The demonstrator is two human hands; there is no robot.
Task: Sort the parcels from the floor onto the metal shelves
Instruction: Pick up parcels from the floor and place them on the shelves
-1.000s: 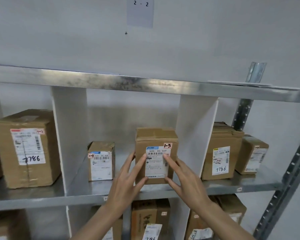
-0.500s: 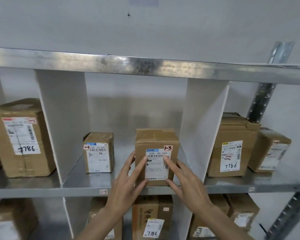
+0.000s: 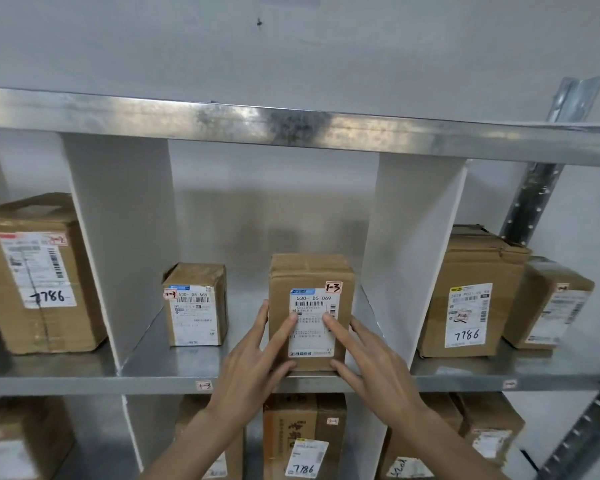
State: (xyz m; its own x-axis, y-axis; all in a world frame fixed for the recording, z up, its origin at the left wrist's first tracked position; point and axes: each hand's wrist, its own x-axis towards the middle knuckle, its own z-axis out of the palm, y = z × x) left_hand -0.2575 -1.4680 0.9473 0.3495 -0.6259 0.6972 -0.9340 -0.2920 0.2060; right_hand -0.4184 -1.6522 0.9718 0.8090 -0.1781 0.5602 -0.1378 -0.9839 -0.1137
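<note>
Up close, head view: a metal shelf (image 3: 160, 370) split into bays by white dividers (image 3: 122, 237).
Held parcel: cardboard parcel (image 3: 310, 271) stands upright in the middle bay, near the front edge of the shelf, closer to the right divider (image 3: 413, 254) than to the left one.
Left hand (image 3: 253, 362): fingers straight, spread against the parcel's front and left side — pressing, not curled round it.
Right hand (image 3: 374, 362): fingers straight too, index tip on the white label (image 3: 312, 323), the others by the parcel's right edge and lower corner.
Open room: bare shelf lies between this parcel and the small parcel (image 3: 196, 304) to its left; clear height above both, up to the upper shelf rail (image 3: 291, 128).
Writing on held parcel: "530- D5 069" printed, a handwritten "1-3" tag at the label's top right corner.
Small parcel: "530- D5 A68", with a "1-3" tag.
Shelf edge tag (image 3: 203, 386): "1-3".
Left bay: one large box (image 3: 39, 271), handwritten "7786".
Right bay: two boxes — the nearer box (image 3: 471, 292) also marked "7786", the far box (image 3: 551, 306) with a blurred label.
Lower shelf: several boxes, partly hidden; the box under the hands (image 3: 303, 441) reads "7786".
Count, middle level: five parcels.
</note>
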